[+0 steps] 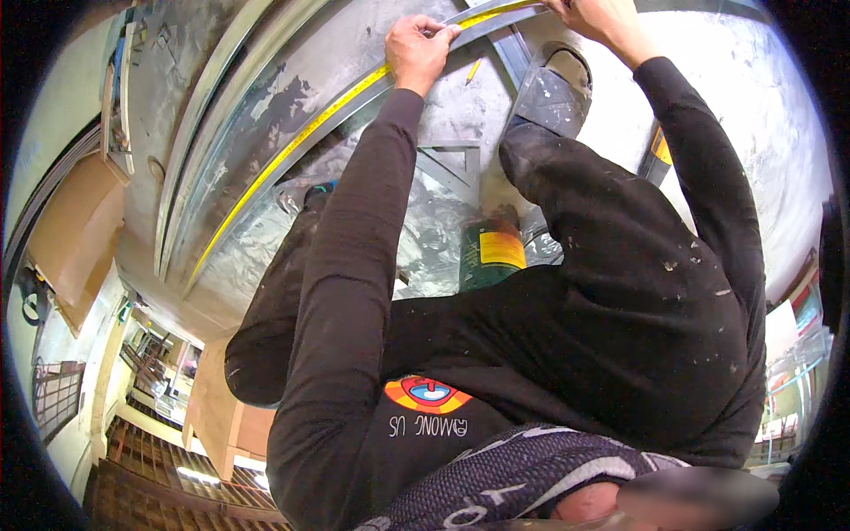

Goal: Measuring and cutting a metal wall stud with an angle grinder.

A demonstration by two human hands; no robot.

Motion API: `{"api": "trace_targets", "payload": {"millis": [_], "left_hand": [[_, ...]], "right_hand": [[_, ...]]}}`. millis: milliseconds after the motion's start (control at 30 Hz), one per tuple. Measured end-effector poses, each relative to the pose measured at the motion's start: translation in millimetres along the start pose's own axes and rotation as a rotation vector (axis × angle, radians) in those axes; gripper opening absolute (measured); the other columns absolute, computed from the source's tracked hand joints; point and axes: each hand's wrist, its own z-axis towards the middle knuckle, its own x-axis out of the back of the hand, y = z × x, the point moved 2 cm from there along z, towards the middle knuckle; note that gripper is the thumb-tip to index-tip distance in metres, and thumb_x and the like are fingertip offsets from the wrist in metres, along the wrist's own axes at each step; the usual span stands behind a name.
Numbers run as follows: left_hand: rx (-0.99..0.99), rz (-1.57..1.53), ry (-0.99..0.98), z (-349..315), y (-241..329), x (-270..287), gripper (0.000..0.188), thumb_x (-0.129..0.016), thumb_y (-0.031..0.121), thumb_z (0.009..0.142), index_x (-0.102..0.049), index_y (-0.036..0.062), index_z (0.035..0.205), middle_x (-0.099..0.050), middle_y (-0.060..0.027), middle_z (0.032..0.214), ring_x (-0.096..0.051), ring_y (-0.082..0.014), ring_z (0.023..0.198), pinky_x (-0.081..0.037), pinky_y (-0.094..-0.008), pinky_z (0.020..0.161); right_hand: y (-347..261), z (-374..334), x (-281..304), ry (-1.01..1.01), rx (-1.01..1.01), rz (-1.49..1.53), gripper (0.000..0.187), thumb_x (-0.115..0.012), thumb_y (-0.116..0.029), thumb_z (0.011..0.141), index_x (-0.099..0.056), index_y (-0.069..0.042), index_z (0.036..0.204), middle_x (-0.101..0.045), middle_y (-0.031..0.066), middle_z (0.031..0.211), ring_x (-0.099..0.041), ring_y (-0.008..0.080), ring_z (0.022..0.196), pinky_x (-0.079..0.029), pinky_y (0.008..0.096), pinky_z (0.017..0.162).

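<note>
A yellow tape measure blade (301,137) runs in a long curve along a grey metal channel (361,104) lying on the floor. My left hand (416,53) is closed, its thumb and forefinger pinching at the blade near the top of the view. Farther right, my right hand (602,22) has its fingers closed at the blade's other visible stretch. The top edge cuts off part of that hand, and the tape case is not seen. Just below the blade, between my hands, a short yellow pencil (474,71) lies on the floor.
More long metal channels (199,115) lie at the left. My sandalled foot (558,88) stands beside a crossing metal piece (509,53). A metal angle piece (456,164) and a green container with a yellow label (500,248) are between my legs. A yellow-and-black tool (657,155) lies by my right forearm.
</note>
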Motion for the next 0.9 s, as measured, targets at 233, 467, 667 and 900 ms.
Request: {"api": "trace_targets", "payload": {"millis": [233,467,667,900], "left_hand": [[0.223,0.018,-0.065,2.7,6.9,0.6,0.026,-0.087,0.033,0.07,-0.078,0.0095,0.078,-0.076,-0.0073,0.076,-0.072,-0.019,0.068,-0.057,-0.0323,0.068],[0.35,0.134,-0.115,4.3,40.8,7.8,0.033,-0.083,0.039,0.073,-0.074,0.0084,0.083,-0.073,-0.0194,0.088,-0.071,-0.0376,0.085,-0.056,-0.0436,0.076],[0.393,0.2,-0.133,5.2,44.2,15.2,0.032,-0.081,0.039,0.076,-0.074,0.0095,0.084,-0.073,-0.019,0.089,-0.071,-0.0379,0.086,-0.056,-0.0448,0.077],[0.394,0.152,-0.298,13.2,45.3,2.8,0.044,-0.08,0.046,0.074,-0.075,0.0056,0.091,-0.073,-0.0224,0.094,-0.07,-0.0409,0.092,-0.055,-0.0488,0.082]], "right_hand": [[-10.0,-28.1,-3.9,0.002,-0.047,-0.003,0.054,-0.069,-0.037,0.086,-0.059,-0.003,0.127,-0.049,0.025,0.143,-0.042,0.0464,0.134,-0.029,0.0636,0.109],[-90.8,-74.6,-5.1,0.315,0.142,-0.399,0.053,-0.072,-0.02,0.082,-0.059,-0.005,0.131,-0.05,0.0242,0.144,-0.044,0.0538,0.133,-0.031,0.0703,0.109],[-124.5,-57.3,-74.0,-0.114,0.703,-0.015,0.027,-0.062,-0.011,0.087,-0.062,-0.009,0.113,-0.065,0.0102,0.106,-0.067,0.0292,0.1,-0.052,0.0419,0.085],[-103.3,-46.7,-145.7,0.074,0.73,-0.007,0.029,-0.06,-0.014,0.087,-0.061,-0.01,0.116,-0.063,0.0101,0.11,-0.066,0.0269,0.106,-0.058,0.0404,0.083]]}}
